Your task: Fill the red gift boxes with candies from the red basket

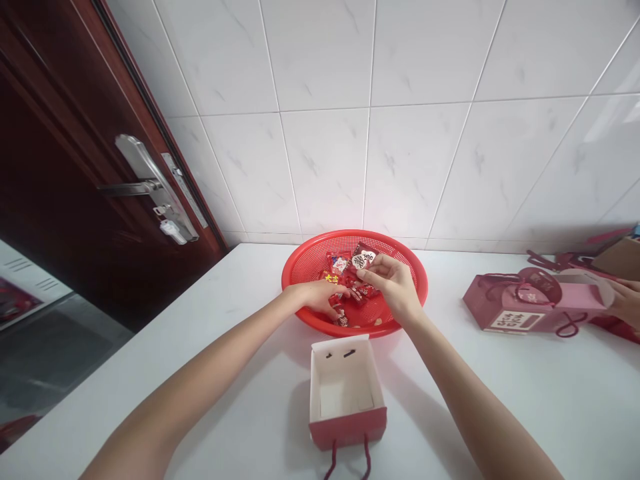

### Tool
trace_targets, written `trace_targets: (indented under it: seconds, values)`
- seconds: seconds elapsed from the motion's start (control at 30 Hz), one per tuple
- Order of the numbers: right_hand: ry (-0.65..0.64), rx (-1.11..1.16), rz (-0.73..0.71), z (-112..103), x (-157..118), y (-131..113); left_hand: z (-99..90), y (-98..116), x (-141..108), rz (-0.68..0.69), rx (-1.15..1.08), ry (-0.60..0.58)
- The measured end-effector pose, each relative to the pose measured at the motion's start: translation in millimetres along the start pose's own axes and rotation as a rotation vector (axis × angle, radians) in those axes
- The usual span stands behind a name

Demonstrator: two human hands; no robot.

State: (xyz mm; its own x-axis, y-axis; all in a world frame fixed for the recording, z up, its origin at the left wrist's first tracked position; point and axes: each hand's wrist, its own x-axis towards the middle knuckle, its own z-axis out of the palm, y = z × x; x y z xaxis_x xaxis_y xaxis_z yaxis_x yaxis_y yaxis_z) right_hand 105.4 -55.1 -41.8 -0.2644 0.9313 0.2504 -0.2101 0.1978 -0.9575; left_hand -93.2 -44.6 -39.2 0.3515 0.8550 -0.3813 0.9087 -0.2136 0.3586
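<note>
A red plastic basket (420, 280) with a perforated wall holds several wrapped candies (367, 291) in red and dark packets. My right hand (395, 283) pinches a dark red wrapped candy (364, 259) with a white label between thumb and fingers, above the pile. Inside the basket's left side, my left hand (320, 295) curls its fingers round a red wrapped candy (336, 301) among the others; its fingertips are partly hidden. In front of the basket stands an open box (347, 427), red outside and white inside, with nothing visible in it. Its dark red cord handle hangs toward me.
On the right lies a pink gift box (520, 307) with a cord handle. Another person's hand (625, 303) is beside it, near more red packaging and a brown carton (620, 259). A tiled wall (325, 167) backs the white table (225, 307). At left is a dark wooden door (65, 133).
</note>
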Motion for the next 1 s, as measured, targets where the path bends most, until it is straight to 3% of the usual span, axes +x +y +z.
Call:
trace_targets:
  seconds: [0.1, 0.23, 0.5, 0.77, 0.87, 1.0]
  values:
    - [0.043, 0.030, 0.029, 1, 1, 1, 0.4, -2, 0, 0.055, -0.020, -0.091]
    - [0.085, 0.058, 0.050, 2, 2, 1, 2.5, -8, 4, 0.067, -0.062, -0.058]
    - [0.114, 0.078, 0.016, 3, 2, -1, 0.3, -9, 2, 0.199, -0.256, 0.262]
    - [0.175, 0.082, 0.019, 3, 1, -2, -3.4, 0, -10, 0.347, -0.981, 0.528]
    - [0.168, 0.074, 0.021, 3, 2, -2, -0.7, 3, -13, 0.380, -0.999, 0.546]
    - [0.152, 0.051, 0.020, 1, 2, 0, 3.6, 5, -14, 0.377, -1.044, 0.658]
